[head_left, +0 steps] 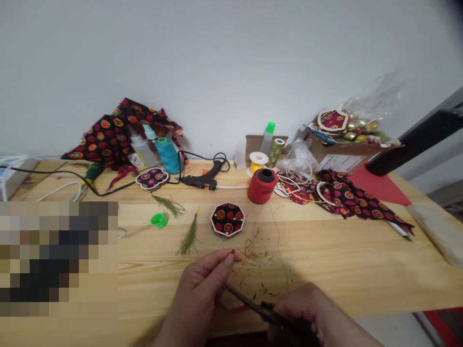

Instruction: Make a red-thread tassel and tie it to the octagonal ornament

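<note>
Thumb and forefinger of my left hand (204,289) pinch red thread (233,251), a small bit of which shows at the fingertips. More red thread hangs below that hand. My right hand (307,306) is closed round dark scissors (265,312), partly hidden by the fingers. Their blades point left, with the tip close to my left thumb. Just beyond my hands lies an octagonal patterned fabric piece with a pale rim (227,220). A large red thread spool (262,185) stands behind it, a loose strand trailing towards me.
A green tassel (188,234), a green cap (158,220) and a flower-shaped fabric piece (152,179) lie left. Behind are a black glue gun (202,180) and a teal spool (168,155). Patterned cloth (356,195) and a filled cardboard box (343,156) sit right. Thread scraps dot the table.
</note>
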The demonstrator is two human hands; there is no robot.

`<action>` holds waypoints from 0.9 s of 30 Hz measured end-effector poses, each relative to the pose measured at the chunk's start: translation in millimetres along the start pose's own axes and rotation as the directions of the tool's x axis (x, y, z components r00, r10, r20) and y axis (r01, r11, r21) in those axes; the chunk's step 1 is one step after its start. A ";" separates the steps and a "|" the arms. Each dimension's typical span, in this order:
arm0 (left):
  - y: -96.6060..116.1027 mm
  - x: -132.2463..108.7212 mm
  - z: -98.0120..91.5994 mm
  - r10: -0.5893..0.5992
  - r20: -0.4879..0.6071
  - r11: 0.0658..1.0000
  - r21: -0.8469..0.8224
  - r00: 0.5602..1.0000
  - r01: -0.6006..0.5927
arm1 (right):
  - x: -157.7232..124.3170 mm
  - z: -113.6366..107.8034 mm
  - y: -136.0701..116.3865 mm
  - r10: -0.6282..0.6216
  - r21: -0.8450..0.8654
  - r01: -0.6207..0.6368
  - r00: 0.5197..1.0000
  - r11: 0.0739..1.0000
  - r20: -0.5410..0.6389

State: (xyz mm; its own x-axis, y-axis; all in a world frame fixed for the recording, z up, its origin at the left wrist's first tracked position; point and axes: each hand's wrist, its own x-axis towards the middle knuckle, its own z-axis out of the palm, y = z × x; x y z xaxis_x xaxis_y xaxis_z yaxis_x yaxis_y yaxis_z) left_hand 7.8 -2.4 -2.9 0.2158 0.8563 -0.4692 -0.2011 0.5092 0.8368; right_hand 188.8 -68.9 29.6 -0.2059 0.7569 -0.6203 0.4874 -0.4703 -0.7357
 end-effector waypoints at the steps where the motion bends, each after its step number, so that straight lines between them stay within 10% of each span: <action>1: -0.7 1.0 -0.2 -0.012 -0.020 0.999 -0.039 1.000 0.011 | -1.9 -2.8 1.3 -0.008 -0.037 0.006 0.999 0.999 -0.041; 4: -1.9 2.9 -1.5 -0.053 -0.043 0.988 -0.149 0.998 0.046 | -3.2 -15.7 11.1 -0.053 -0.263 -0.013 0.969 0.965 -0.241; 10: -1.5 1.9 -3.2 -0.071 -0.017 0.976 -0.210 0.997 0.065 | 6.5 -55.5 45.0 -0.059 -0.530 -0.428 0.735 0.731 -0.675; 24: -1.3 1.4 -2.4 -0.073 0.032 0.970 -0.229 0.997 0.079 | 9.7 -74.4 73.9 -0.297 -0.672 -0.404 0.672 0.620 -0.678; 27: -3.4 2.1 -2.8 -0.074 0.038 0.972 -0.222 0.997 0.080 | 11.3 -65.1 63.9 -0.524 -0.740 -0.280 0.558 0.611 -0.644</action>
State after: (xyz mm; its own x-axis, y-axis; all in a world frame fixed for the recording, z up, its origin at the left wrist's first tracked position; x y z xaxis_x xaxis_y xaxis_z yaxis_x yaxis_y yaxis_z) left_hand 6.3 -2.1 -7.5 0.2658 0.8126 -0.5187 -0.3905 0.5827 0.7128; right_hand 272.9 -60.9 -6.7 0.1758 0.9607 0.2147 0.9838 -0.1635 -0.0739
